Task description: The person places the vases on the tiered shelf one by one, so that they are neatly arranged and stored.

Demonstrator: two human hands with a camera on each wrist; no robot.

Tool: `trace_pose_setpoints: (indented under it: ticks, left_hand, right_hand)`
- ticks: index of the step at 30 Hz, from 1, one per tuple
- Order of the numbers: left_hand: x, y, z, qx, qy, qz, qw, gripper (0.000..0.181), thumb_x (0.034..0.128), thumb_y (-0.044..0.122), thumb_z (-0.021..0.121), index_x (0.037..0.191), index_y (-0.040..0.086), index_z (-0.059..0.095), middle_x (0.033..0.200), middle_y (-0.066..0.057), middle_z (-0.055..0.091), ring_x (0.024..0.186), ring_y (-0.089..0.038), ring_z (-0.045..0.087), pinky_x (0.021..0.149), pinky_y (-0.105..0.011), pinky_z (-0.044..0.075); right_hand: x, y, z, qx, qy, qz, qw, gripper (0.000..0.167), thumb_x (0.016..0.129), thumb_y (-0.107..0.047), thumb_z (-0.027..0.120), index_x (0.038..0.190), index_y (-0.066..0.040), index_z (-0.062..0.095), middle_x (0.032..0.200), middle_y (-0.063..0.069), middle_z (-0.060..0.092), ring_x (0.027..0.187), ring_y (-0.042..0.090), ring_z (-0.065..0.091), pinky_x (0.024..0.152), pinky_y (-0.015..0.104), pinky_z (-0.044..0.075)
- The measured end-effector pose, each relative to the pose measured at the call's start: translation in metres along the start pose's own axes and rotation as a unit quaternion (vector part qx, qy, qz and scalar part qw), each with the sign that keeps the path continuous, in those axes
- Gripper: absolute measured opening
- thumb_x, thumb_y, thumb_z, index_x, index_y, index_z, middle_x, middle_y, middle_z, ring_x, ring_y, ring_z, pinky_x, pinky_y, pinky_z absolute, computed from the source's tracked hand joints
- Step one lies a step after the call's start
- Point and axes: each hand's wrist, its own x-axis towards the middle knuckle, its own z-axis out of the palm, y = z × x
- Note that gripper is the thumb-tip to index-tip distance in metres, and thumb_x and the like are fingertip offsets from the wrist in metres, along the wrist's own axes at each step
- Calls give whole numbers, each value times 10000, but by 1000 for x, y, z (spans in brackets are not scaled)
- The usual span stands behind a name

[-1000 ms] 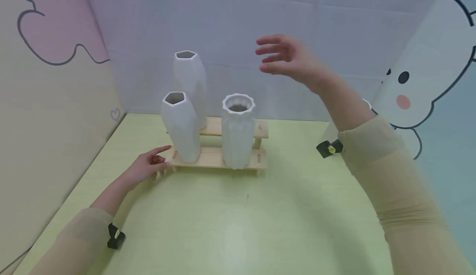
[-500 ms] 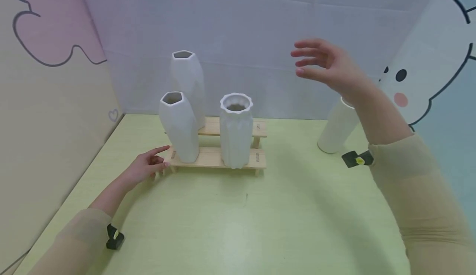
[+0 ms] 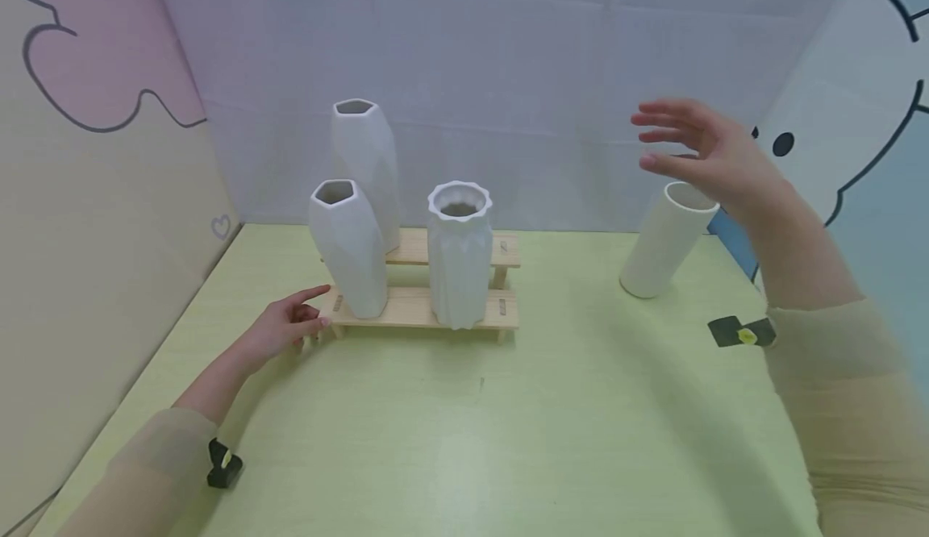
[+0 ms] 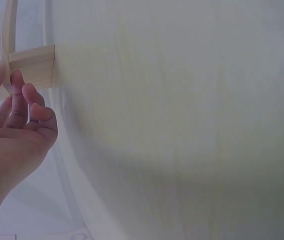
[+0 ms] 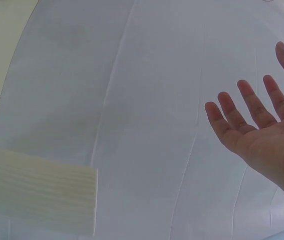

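Note:
My left hand (image 3: 285, 325) holds the left end of a two-step wooden stand (image 3: 412, 305); the left wrist view shows its fingertips at the board and leg (image 4: 34, 65). On the lower step are a tilted-looking faceted white vase (image 3: 352, 251) at left and a ribbed white vase with a scalloped rim (image 3: 460, 267) at right. Behind them, a taller faceted white vase (image 3: 368, 166) stands on the upper step. My right hand (image 3: 707, 150) hovers with nothing in it, fingers spread, above a white cylindrical vase (image 3: 662, 247), part of whose rim side it nears.
The cylindrical vase stands directly on the pale green table (image 3: 464, 424), right of the stand. A pale cloth wall (image 3: 508, 61) closes off the back, and printed panels (image 3: 109, 198) flank both sides.
My right hand has moved right and slightly down, from above the ribbed vase to above the cylindrical vase, which has come into view. My left hand and the vases on the stand stay put.

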Motion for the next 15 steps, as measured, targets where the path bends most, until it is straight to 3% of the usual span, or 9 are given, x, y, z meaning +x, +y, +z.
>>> trace_pose_setpoints:
  ticks: [3,8,15]
  left_hand:
    - [0,0,0,2,8,36,10000,664,897,312,650,1470,184,340,1024,-161,593,742,-196,543,565,-280,472]
    - [0,1,-1,19,-2,47,10000,664,899,314,647,1471,184,337,1020,-156,588,747,-196,542,569,-275,471]
    - [-1,2,-1,86,7,33,10000,661,899,317,646,1469,179,342,1007,-130,592,747,-187,540,574,-268,467]
  right_hand:
    - [-7,11,-8,-246,72,130,9996,596,916,-168,624,1436,-311,370,1450,-77,411,1301,132,393,1093,504,270]
    - [-20,34,-16,-606,103,353,9975,615,924,-208,615,1453,-335,329,1477,-97,367,1338,127,353,1071,616,215]
    - [-37,67,-24,-541,203,691,9959,621,928,-219,609,1460,-339,315,1497,-92,334,1393,166,271,1084,601,204]
